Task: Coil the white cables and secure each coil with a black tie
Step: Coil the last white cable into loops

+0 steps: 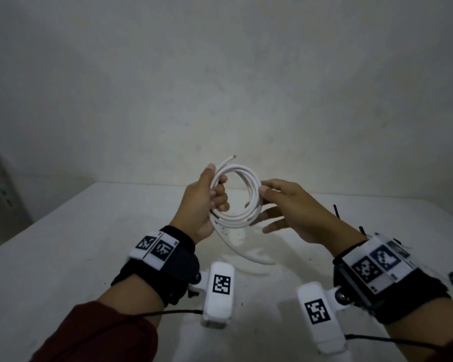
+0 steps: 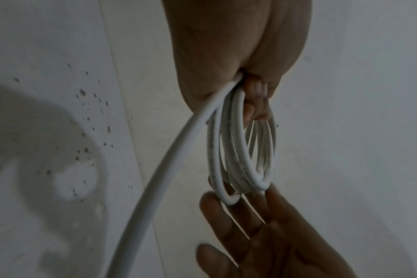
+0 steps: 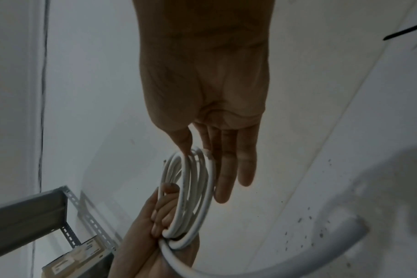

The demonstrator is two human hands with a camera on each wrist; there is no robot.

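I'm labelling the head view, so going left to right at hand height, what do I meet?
Left hand gripping the coil → white cable coil → right hand, thumb and fingers on the coil's far side → black ties on the table.

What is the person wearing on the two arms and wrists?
Both hands are bare. The left wrist and right wrist each carry a black strap with white blocks printed with black square codes. A white camera module with the same kind of code and a thin black cable hangs under each wrist. The left sleeve is dark red.
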